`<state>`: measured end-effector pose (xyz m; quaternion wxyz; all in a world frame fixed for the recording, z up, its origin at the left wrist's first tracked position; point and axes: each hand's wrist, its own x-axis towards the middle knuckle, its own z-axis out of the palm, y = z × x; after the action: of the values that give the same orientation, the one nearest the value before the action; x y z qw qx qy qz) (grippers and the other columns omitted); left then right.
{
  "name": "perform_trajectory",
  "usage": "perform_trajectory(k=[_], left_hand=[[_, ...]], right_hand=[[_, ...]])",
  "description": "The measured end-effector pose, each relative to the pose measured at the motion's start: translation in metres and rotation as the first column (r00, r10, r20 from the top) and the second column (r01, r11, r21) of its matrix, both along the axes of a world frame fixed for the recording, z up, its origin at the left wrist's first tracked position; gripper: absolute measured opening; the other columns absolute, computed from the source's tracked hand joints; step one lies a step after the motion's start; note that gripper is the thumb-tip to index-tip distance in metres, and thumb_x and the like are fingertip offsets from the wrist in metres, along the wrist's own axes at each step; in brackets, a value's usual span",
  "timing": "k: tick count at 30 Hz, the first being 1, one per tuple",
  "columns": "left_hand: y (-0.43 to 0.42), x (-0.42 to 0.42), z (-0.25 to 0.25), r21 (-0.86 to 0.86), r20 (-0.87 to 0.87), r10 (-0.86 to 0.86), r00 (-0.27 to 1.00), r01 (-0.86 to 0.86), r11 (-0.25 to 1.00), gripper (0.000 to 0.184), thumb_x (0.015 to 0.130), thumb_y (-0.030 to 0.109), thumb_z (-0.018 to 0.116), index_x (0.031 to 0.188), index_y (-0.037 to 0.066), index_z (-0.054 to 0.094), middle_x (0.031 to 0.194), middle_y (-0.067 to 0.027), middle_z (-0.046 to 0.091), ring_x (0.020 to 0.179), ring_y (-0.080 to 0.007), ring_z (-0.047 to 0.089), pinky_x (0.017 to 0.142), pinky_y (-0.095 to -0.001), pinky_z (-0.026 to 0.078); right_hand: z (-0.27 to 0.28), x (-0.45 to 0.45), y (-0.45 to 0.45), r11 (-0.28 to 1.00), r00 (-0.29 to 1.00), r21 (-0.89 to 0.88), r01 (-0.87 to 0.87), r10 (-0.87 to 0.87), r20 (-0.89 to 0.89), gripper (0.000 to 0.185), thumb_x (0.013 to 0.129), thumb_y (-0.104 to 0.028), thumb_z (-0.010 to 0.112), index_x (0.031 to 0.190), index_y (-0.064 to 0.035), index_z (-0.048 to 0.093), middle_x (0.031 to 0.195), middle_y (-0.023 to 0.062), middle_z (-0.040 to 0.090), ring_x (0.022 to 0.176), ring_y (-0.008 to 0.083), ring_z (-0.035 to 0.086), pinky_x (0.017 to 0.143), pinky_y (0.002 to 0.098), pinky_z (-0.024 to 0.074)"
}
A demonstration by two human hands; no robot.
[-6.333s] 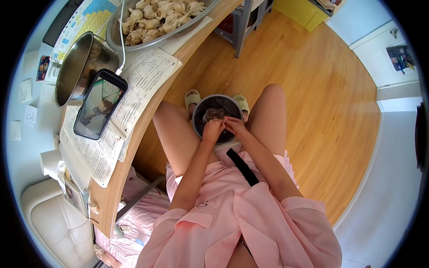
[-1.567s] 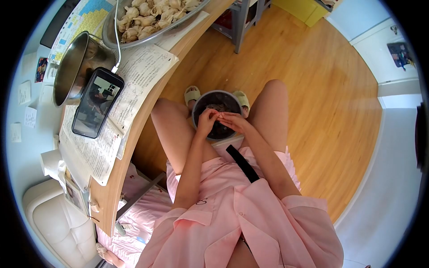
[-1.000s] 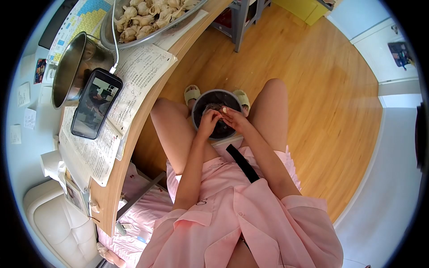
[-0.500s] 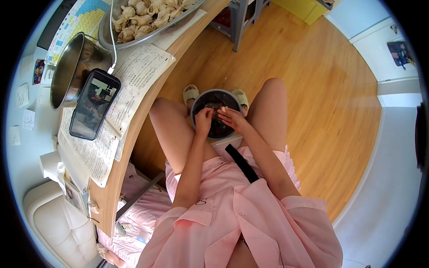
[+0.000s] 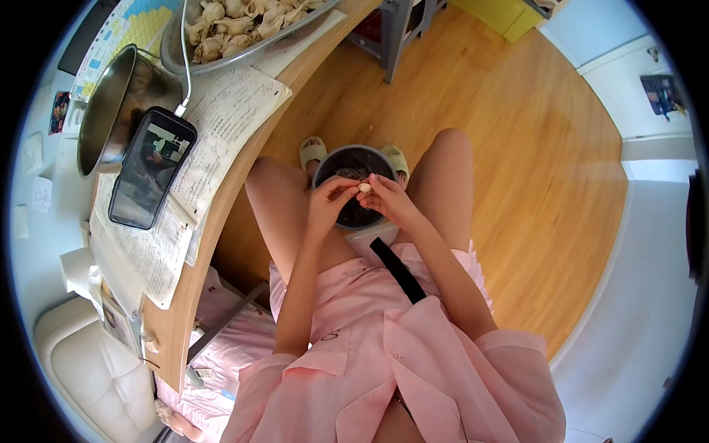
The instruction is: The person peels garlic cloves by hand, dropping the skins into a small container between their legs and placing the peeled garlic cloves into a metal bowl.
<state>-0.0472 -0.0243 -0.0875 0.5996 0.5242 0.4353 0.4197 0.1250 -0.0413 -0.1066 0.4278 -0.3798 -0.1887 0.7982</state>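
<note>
A small white garlic clove (image 5: 365,187) is pinched between my two hands, over a grey bucket (image 5: 347,150) standing on the floor between my feet. My right hand (image 5: 391,201) grips the clove from the right with thumb and fingers. From the left, the closed fingertips of my left hand (image 5: 329,203) meet at the clove's edge. Dark scraps (image 5: 352,173) that look like peelings lie inside the bucket, partly hidden by my hands. Whole garlic bulbs (image 5: 240,26) fill a large metal basin (image 5: 214,68) on the desk.
On the curved wooden desk (image 5: 214,214) to my left are a steel bowl (image 5: 111,111), a phone (image 5: 153,168) on a white cable and printed sheets (image 5: 240,111). A grey stool (image 5: 396,44) and a yellow box (image 5: 496,16) stand farther off on the floor.
Both hands have risen toward me and come together. The clove, at the right fingertips before, is now between the fingertips of both hands.
</note>
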Motion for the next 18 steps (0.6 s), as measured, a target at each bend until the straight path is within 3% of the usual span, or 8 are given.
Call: perform_trajectory(k=[6, 12, 18], left_hand=[[-0.019, 0.001, 0.08, 0.102, 0.074, 0.029, 0.997, -0.036, 0.994, 0.011, 0.08, -0.007, 0.064, 0.09, -0.003, 0.065, 0.093, -0.0078, 0.059, 0.086, -0.0147, 0.061, 0.078, -0.0249, 0.051], [-0.029, -0.005, 0.127, 0.271, -0.015, -0.016, 1.0, 0.02, 0.962, 0.014, 0.076, -0.008, 0.067, 0.089, -0.003, 0.064, 0.093, -0.0092, 0.059, 0.084, -0.0155, 0.06, 0.077, -0.0247, 0.052], [-0.033, -0.011, 0.145, 0.39, -0.094, 0.028, 0.995, 0.011, 0.921, 0.017, 0.071, -0.006, 0.07, 0.086, 0.0, 0.065, 0.085, -0.0088, 0.061, 0.078, -0.0175, 0.061, 0.067, -0.0247, 0.049]], right_hand=[[0.07, -0.003, -0.015, 0.987, 0.999, 0.155, 0.033, -0.029, -0.027, 0.03, 0.096, -0.031, 0.048, 0.098, -0.002, 0.056, 0.087, 0.006, 0.062, 0.076, 0.0129, 0.062, 0.071, 0.0249, 0.0519], [0.118, -0.001, -0.028, 0.964, 1.0, 0.266, 0.011, -0.01, -0.005, 0.026, 0.097, -0.023, 0.048, 0.1, 0.0009, 0.058, 0.086, 0.0077, 0.06, 0.075, 0.0142, 0.061, 0.07, 0.0273, 0.0498], [0.151, 0.001, -0.033, 0.943, 0.995, 0.326, -0.068, 0.041, 0.087, 0.029, 0.087, -0.018, 0.064, 0.105, 0.0045, 0.059, 0.089, 0.0114, 0.065, 0.077, 0.0153, 0.063, 0.071, 0.0271, 0.0528]])
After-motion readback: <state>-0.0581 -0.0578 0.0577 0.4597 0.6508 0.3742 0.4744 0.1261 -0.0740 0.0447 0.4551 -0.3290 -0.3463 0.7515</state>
